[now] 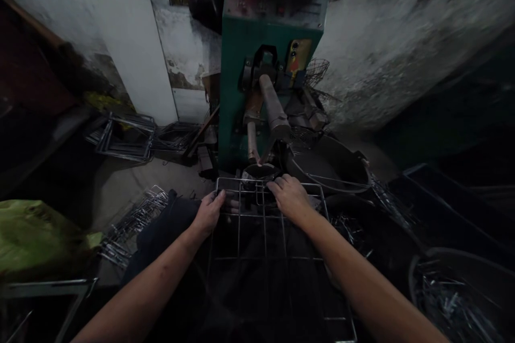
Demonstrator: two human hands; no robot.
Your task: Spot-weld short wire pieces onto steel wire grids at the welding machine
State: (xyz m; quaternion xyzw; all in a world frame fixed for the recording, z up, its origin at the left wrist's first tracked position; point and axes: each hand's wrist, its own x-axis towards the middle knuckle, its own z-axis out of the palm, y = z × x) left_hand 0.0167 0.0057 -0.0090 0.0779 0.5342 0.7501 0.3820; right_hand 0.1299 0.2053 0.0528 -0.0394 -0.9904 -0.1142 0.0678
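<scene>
A wire grid rack [239, 236] stretches from my lap toward the green machine, its far edge just below the two metal electrode arms. My left hand [211, 211] grips the rack's left edge, thumb on top and fingers beneath the wires. At the far edge, my right hand [292, 198] has its fingers pinched over a small bent wire [257, 195] lying against the rack. The fingertips partly hide that piece. Directly beyond are the upper electrode arm [274, 107] and the thinner lower arm [252, 142], whose tips come close together.
The green machine [233, 91] shows a red light. To its right sits a large dark basin [354, 171]; a tub [414, 273] of metal pieces is at lower right. Wire frames [124, 136] and wire parts [137, 220] lie left, near a yellow-green sack [36, 236].
</scene>
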